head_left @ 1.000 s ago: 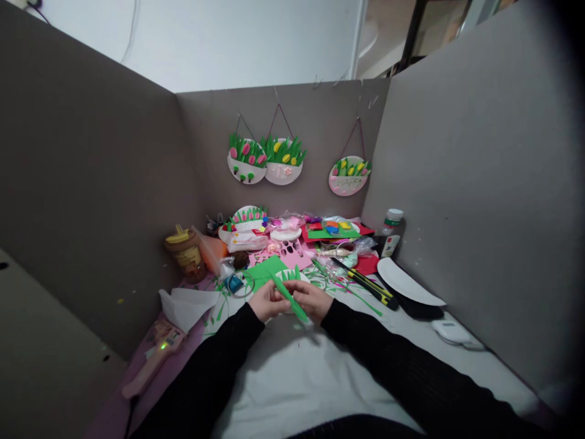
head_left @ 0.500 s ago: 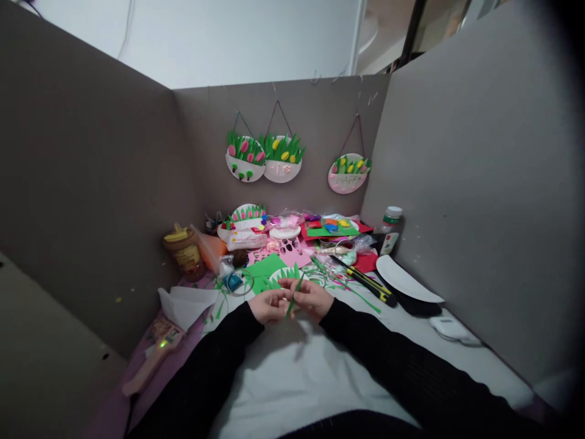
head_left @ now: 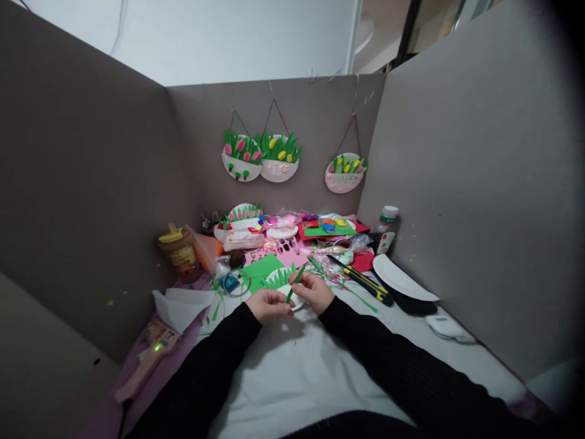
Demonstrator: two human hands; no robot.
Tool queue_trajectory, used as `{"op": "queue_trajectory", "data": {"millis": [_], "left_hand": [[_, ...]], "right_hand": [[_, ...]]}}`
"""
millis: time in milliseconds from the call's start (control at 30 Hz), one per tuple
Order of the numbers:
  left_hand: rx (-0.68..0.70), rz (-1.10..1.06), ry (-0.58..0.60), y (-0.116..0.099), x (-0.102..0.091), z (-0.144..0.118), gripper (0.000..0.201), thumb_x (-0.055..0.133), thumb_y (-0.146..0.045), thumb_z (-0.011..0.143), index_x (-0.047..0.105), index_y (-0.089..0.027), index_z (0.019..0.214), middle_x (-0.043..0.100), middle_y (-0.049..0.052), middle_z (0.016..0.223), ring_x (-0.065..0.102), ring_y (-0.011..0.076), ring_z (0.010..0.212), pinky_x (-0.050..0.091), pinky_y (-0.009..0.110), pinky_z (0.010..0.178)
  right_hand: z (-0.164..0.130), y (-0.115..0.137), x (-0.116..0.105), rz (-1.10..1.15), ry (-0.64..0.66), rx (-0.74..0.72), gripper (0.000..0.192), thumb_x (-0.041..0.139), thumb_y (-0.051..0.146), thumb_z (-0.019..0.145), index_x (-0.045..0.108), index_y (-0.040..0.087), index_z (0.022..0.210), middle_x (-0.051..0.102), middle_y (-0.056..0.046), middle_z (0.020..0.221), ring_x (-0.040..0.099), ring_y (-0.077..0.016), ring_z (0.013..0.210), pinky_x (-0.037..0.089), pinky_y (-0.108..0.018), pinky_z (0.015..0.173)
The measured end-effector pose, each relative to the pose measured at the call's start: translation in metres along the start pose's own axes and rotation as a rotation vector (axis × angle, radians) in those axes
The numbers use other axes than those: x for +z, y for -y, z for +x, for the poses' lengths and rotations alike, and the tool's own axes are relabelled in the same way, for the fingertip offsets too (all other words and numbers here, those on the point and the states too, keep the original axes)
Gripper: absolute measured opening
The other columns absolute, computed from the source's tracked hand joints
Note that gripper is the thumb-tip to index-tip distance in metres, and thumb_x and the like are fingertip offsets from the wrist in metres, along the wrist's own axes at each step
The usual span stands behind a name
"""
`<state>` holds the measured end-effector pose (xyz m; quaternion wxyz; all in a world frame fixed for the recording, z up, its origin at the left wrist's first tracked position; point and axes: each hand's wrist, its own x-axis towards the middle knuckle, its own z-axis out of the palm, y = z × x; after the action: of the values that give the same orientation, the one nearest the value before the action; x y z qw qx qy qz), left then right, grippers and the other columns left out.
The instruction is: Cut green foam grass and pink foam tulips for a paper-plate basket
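Note:
A narrow green paper leaf (head_left: pixel 296 283) stands tilted between my hands, its tip up and to the right. My left hand (head_left: pixel 269 305) pinches its lower end. My right hand (head_left: pixel 312 289) is closed on its upper part with thumb and fingertips. Just behind the hands lies a white paper plate (head_left: pixel 299 301) with green paper leaves (head_left: pixel 280 278) along it; my hands cover part of it. A green paper sheet (head_left: pixel 261 272) is beside it on the left, and a ring of tape or wire (head_left: pixel 236 284) lies further left.
Black-and-yellow cutters (head_left: pixel 365 281) and a half plate (head_left: pixel 402 278) lie at right, near a bottle (head_left: pixel 386 230). A pink glue gun (head_left: pixel 148 366) with a green light and a cup (head_left: pixel 180 251) are at left. Decorated plates (head_left: pixel 280 160) hang on the back panel.
My right hand has shifted slightly, and the leaf sits a little higher between my fingers. More of the plate behind my hands shows. The whole view has moved slightly.

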<state>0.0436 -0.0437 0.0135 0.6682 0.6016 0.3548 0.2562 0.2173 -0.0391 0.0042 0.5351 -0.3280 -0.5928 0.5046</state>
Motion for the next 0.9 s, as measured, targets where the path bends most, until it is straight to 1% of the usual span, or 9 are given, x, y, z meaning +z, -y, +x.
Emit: {"op": "queue_trajectory", "data": {"millis": [100, 233, 333, 400, 467, 533, 633, 767, 900], "left_hand": [[-0.019, -0.007, -0.038, 0.001, 0.001, 0.0, 0.037, 0.076, -0.035, 0.05, 0.067, -0.011, 0.076, 0.065, 0.002, 0.06, 0.052, 0.0074, 0.051, 0.033, 0.018, 0.05], [-0.044, -0.135, 0.011, 0.001, 0.001, 0.002, 0.053, 0.078, -0.031, 0.048, 0.062, -0.012, 0.095, 0.067, 0.005, 0.073, 0.058, 0.0092, 0.06, 0.04, 0.02, 0.06], [0.039, -0.28, 0.007, 0.003, 0.0, 0.004, 0.067, 0.081, -0.024, 0.044, 0.056, -0.015, 0.106, 0.065, 0.008, 0.09, 0.059, 0.0128, 0.076, 0.043, 0.026, 0.071], [0.09, -0.278, -0.032, 0.004, 0.0, 0.005, 0.069, 0.081, -0.02, 0.042, 0.056, -0.016, 0.106, 0.062, 0.008, 0.097, 0.058, 0.0127, 0.078, 0.044, 0.028, 0.074], [0.082, -0.199, -0.075, 0.005, -0.001, 0.005, 0.063, 0.082, -0.02, 0.04, 0.059, -0.013, 0.098, 0.063, 0.007, 0.092, 0.057, 0.0103, 0.071, 0.044, 0.025, 0.068], [0.039, -0.103, -0.1, 0.006, -0.002, 0.005, 0.053, 0.081, -0.025, 0.041, 0.062, -0.01, 0.087, 0.064, 0.005, 0.077, 0.055, 0.0081, 0.061, 0.042, 0.021, 0.06], [-0.004, 0.023, -0.131, 0.006, -0.002, 0.004, 0.044, 0.076, -0.037, 0.048, 0.064, -0.008, 0.078, 0.062, 0.003, 0.062, 0.051, 0.0068, 0.051, 0.034, 0.018, 0.048], [-0.006, 0.1, -0.203, 0.002, -0.002, 0.002, 0.046, 0.07, -0.047, 0.053, 0.065, -0.009, 0.077, 0.063, 0.003, 0.061, 0.049, 0.007, 0.048, 0.027, 0.017, 0.041], [-0.001, 0.105, -0.24, 0.0, -0.001, 0.003, 0.042, 0.07, -0.048, 0.053, 0.065, -0.01, 0.072, 0.062, 0.002, 0.058, 0.048, 0.0069, 0.047, 0.027, 0.017, 0.04]], "right_hand": [[0.0, 0.0, 0.0, -0.024, 0.013, -0.015, 0.013, 0.064, 0.027, 0.062, 0.058, 0.019, 0.07, 0.055, 0.0, 0.075, 0.05, -0.0148, 0.074, 0.038, -0.028, 0.071], [0.001, 0.003, -0.003, -0.045, -0.031, -0.049, 0.009, 0.063, 0.024, 0.062, 0.058, 0.019, 0.067, 0.054, 0.001, 0.072, 0.049, -0.0141, 0.071, 0.037, -0.027, 0.07], [0.003, 0.001, -0.007, -0.004, -0.087, -0.06, 0.009, 0.064, 0.024, 0.062, 0.057, 0.019, 0.065, 0.054, 0.002, 0.068, 0.048, -0.0126, 0.066, 0.037, -0.026, 0.066], [0.006, -0.001, -0.011, 0.056, -0.143, -0.045, 0.01, 0.064, 0.024, 0.062, 0.056, 0.019, 0.066, 0.054, 0.003, 0.066, 0.046, -0.0113, 0.061, 0.036, -0.025, 0.06], [0.009, -0.002, -0.013, 0.118, -0.199, -0.021, 0.011, 0.064, 0.025, 0.061, 0.056, 0.019, 0.066, 0.053, 0.003, 0.063, 0.043, -0.0099, 0.056, 0.033, -0.023, 0.054], [0.012, -0.001, -0.015, 0.177, -0.246, -0.004, 0.013, 0.064, 0.026, 0.06, 0.054, 0.019, 0.063, 0.052, 0.004, 0.06, 0.039, -0.0088, 0.052, 0.031, -0.023, 0.051], [0.013, 0.004, -0.015, 0.248, -0.276, 0.008, 0.014, 0.065, 0.025, 0.056, 0.054, 0.019, 0.061, 0.051, 0.004, 0.06, 0.038, -0.0082, 0.05, 0.03, -0.023, 0.05], [0.011, 0.009, -0.012, 0.286, -0.267, 0.019, 0.014, 0.066, 0.025, 0.054, 0.056, 0.019, 0.061, 0.051, 0.003, 0.061, 0.038, -0.0082, 0.05, 0.029, -0.023, 0.049], [0.01, 0.01, -0.01, 0.297, -0.26, 0.027, 0.016, 0.068, 0.027, 0.054, 0.055, 0.019, 0.061, 0.051, 0.003, 0.061, 0.037, -0.0083, 0.05, 0.029, -0.023, 0.049]]}}
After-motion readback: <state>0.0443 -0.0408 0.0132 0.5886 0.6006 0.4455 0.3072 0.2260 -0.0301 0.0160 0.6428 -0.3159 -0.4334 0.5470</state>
